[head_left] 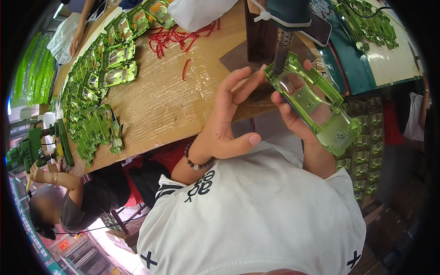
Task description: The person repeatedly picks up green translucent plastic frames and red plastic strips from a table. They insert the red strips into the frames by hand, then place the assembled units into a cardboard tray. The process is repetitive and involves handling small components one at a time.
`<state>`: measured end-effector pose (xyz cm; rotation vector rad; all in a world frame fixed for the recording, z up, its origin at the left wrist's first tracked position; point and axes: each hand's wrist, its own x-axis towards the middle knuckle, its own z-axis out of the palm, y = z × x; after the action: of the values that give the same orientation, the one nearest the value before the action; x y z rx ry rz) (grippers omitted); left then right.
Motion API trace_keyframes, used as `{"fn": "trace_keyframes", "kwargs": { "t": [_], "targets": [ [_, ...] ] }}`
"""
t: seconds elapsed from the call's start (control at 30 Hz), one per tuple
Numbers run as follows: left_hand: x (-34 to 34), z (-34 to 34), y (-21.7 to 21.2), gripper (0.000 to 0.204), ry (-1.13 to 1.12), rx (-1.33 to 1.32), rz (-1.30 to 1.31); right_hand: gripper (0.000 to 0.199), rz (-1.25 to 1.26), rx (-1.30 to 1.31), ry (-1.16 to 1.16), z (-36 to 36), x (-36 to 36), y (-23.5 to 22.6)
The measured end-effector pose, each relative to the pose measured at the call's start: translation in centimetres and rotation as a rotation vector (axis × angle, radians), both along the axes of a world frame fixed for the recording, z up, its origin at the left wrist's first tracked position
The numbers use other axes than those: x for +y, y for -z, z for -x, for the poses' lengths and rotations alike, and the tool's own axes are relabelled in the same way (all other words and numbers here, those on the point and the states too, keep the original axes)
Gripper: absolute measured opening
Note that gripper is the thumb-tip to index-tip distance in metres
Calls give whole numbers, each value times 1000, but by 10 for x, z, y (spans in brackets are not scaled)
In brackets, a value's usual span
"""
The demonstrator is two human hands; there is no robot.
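My right hand [300, 129] is closed round a translucent green plastic toy car body shell [338, 132], held tilted with its window openings showing. My left hand [224, 114] has its fingers spread and its thumb apart. Its fingertips reach the shell's upper left corner; whether they touch it, I cannot tell. Over that end of the shell, a metal nozzle [283, 46] with small holes points down from a dark tool body [289, 13] tied with a white cable tie. The nozzle's tip is at the shell, but contact is unclear.
Many green car shells [120, 73] lie in rows along the left of the wooden table [169, 114]. Red strips [172, 39] lie near a white bag [201, 13]. A phone [317, 31] and more shells [371, 23] are at right. Another person [91, 201] works at left.
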<state>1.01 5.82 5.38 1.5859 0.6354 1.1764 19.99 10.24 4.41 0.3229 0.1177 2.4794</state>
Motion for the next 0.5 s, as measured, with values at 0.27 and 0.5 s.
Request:
{"fn": "trace_keyframes", "kwargs": {
  "t": [0.27, 0.5],
  "targets": [
    [1, -2, -4, 88, 17, 43, -9, 47, 27, -43, 47, -4, -3, -4],
    [1, -3, -3, 89, 30, 35, -8, 48, 39, -64, 90, -5, -3, 3]
  ]
}}
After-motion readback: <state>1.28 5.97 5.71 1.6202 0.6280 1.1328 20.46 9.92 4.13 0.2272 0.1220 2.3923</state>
